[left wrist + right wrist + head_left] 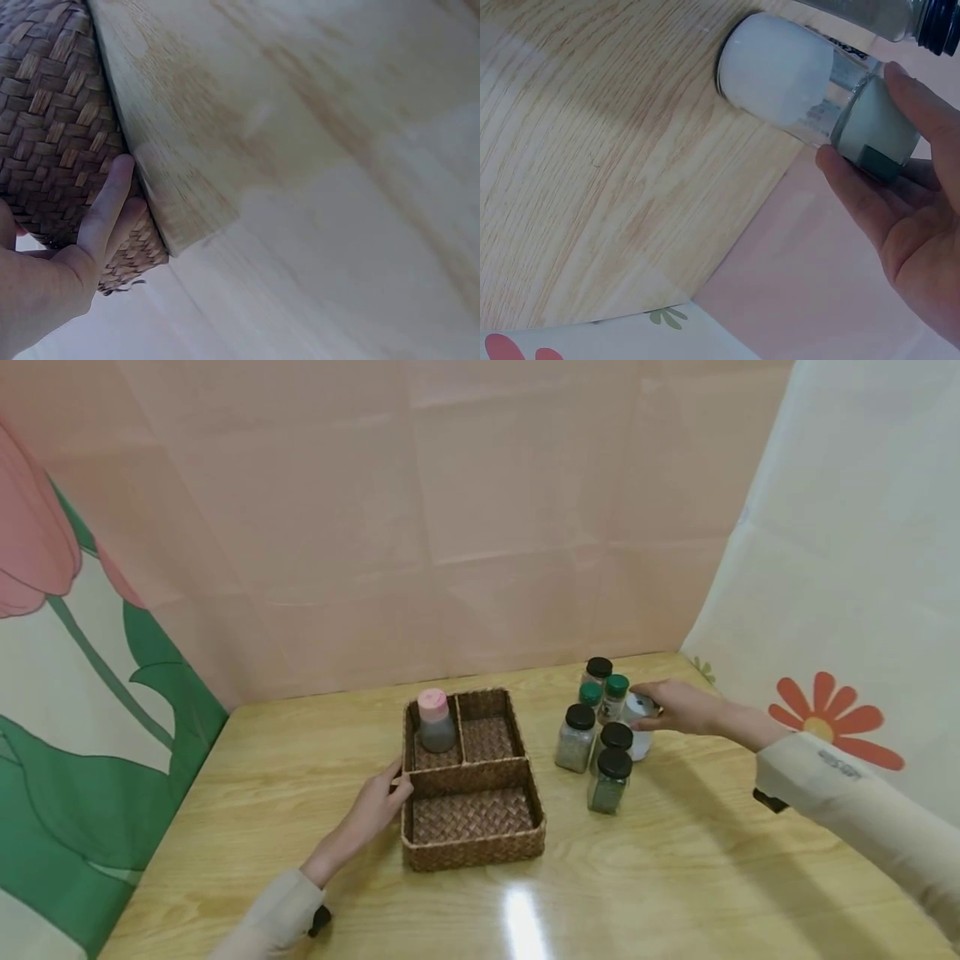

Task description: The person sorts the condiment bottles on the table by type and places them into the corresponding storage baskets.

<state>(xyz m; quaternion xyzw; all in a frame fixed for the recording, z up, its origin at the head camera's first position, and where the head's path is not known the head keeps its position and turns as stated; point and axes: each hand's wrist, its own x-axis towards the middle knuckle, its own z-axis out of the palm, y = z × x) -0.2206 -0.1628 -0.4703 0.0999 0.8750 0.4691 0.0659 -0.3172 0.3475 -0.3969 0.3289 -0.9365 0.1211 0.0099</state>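
My left hand (378,797) rests against the left outer wall of a brown woven basket (474,853). In the left wrist view its fairly straight fingers touch the weave. A bottle with a pink cap (435,728) stands in the basket's back left compartment. On the right, my right hand (686,706) pinches the pale lid of a clear seasoning jar (776,71) with white contents. That jar stands beside a cluster of spice jars, among them a black-lidded jar (575,742) and a green-capped jar (615,695). Some jars partly hide others.
Nearest me in the cluster is another black-lidded jar (608,785). The wooden table (300,743) meets a pink cloth backdrop (525,527) behind. A white cloth with a red flower (855,727) hangs at the right.
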